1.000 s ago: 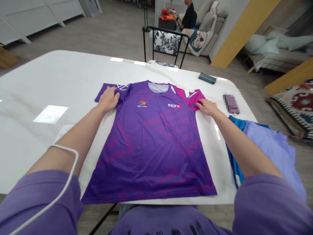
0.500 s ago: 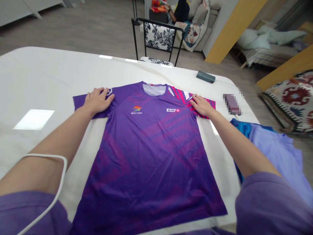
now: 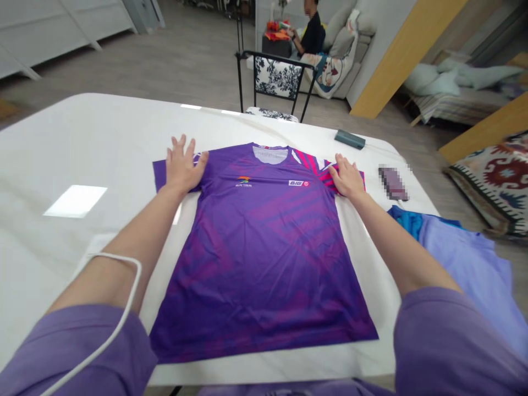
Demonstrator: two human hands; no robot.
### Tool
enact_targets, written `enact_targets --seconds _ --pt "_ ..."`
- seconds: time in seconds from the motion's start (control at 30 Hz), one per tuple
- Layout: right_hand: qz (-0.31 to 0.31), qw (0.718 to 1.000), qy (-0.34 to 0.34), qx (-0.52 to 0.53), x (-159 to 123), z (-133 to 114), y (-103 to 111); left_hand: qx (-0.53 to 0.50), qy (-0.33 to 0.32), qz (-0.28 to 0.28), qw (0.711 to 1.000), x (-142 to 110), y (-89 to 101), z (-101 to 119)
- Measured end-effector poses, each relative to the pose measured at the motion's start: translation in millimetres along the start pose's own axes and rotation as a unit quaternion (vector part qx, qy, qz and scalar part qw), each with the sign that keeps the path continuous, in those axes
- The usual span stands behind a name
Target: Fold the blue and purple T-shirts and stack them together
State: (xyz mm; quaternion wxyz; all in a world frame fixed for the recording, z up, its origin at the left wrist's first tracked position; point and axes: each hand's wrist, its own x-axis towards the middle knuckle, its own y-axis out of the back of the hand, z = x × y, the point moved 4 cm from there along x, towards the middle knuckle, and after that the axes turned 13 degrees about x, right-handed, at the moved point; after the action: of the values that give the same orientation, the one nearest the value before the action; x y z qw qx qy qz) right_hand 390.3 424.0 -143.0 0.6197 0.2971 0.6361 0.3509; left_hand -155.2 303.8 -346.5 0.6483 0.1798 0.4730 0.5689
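A purple short-sleeved T-shirt [image 3: 264, 253] lies spread flat, front up, its neck pointing away from me and its hem near the table's front edge. Faint creases cross its middle. My left hand [image 3: 184, 168] rests with fingers spread over the plain purple sleeve on the left, covering part of a white mark there. Over the pink-striped sleeve on the right lies my right hand [image 3: 347, 176], palm down and fingers extended. Neither hand grips the cloth.
The shirt lies on a white glossy table [image 3: 103, 148]. At its right are folded blue and lilac clothes [image 3: 462, 258], a blurred phone [image 3: 393, 183] and a dark grey box-like device [image 3: 350, 139]. A white cable [image 3: 134, 286] crosses my left forearm. Beyond stand a chair [image 3: 277, 77] and a seated person [image 3: 311, 36].
My left hand has spread its fingers and turned to point more forward. My view has shifted, so the shirt's whole hem and more of the seated person now show.
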Motion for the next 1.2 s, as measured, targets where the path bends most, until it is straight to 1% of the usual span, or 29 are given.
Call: enact_targets --seconds 0.03,0.1,0.2,0.27,0.33,0.4,0.47,0.5,0.57,0.63,0.7,0.77,0.83,0.87,0.93,1.03,1.07,1.13,1.2 --pt "0.022 1.000 0.010 0.004 -10.1 -15.2 3.1 -0.005 -0.007 0.004 1.000 -12.5 5.3 15.2" --pt "0.029 0.999 0.042 0.013 -39.9 -47.0 3.6 -0.010 -0.027 -0.011 1.000 -45.9 12.2 48.9" --pt "-0.014 0.995 0.093 0.026 -105.3 -87.6 -7.8 -0.003 -0.063 -0.053 0.997 -111.1 15.5 96.6" --pt "-0.044 0.991 0.118 0.039 -153.8 -104.9 -18.9 0.013 -0.092 -0.077 0.993 -155.1 15.9 118.3" --pt "-0.067 0.988 0.132 0.051 -196.5 -114.0 -29.6 0.030 -0.112 -0.096 0.989 -191.6 16.9 129.1" --pt "-0.083 0.986 0.133 0.057 -228.1 -116.5 -37.2 0.040 -0.121 -0.112 0.985 -217.7 20.6 132.2" --pt "-0.094 0.985 0.132 0.056 -247.6 -115.9 -39.7 0.043 -0.121 -0.120 0.984 -236.1 29.7 131.5" --pt "-0.096 0.985 0.133 0.053 -253.5 -115.5 -38.7 0.043 -0.120 -0.116 0.985 -244.3 37.2 130.5" --pt "-0.095 0.985 0.135 0.046 -259.2 -117.3 -33.1 0.042 -0.112 -0.090 0.989 -263.3 57.5 126.4" --pt "-0.086 0.986 0.139 0.041 -258.5 -125.8 -24.6 0.041 -0.102 -0.055 0.992 -289.1 82.0 118.1" --pt "-0.072 0.985 0.149 0.041 -251.3 -145.4 -16.7 0.045 -0.075 -0.027 0.996 -320.7 105.7 103.7" --pt "-0.064 0.983 0.167 0.050 -236.2 -178.5 -13.9 0.062 -0.018 -0.011 0.998 -354.0 124.7 84.3" --pt "-0.075 0.976 0.195 0.066 -212.1 -225.1 -20.2 0.087 0.041 -0.008 0.995 -384.7 137.5 65.7" --pt "-0.087 0.971 0.209 0.078 -196.8 -252.6 -27.3 0.099 0.061 -0.014 0.993 -398.2 141.4 58.4" --pt "-0.119 0.959 0.235 0.109 -161.5 -313.4 -48.6 0.112 0.086 -0.037 0.989 -420.4 145.9 48.9" --pt "-0.171 0.941 0.250 0.151 -103.4 -408.8 -91.4 0.110 0.132 -0.066 0.983 -443.2 151.5 42.3" --pt "-0.178 0.941 0.244 0.155 -84.1 -438.5 -106.1 0.109 0.145 -0.073 0.981 -448.5 153.9 41.3" --pt "-0.174 0.950 0.213 0.150 -47.7 -490.6 -133.0 0.111 0.160 -0.087 0.977 -456.4 158.5 39.2" --pt "-0.166 0.961 0.171 0.138 -16.7 -531.3 -156.0 0.113 0.164 -0.103 0.975 -461.9 161.3 35.0"
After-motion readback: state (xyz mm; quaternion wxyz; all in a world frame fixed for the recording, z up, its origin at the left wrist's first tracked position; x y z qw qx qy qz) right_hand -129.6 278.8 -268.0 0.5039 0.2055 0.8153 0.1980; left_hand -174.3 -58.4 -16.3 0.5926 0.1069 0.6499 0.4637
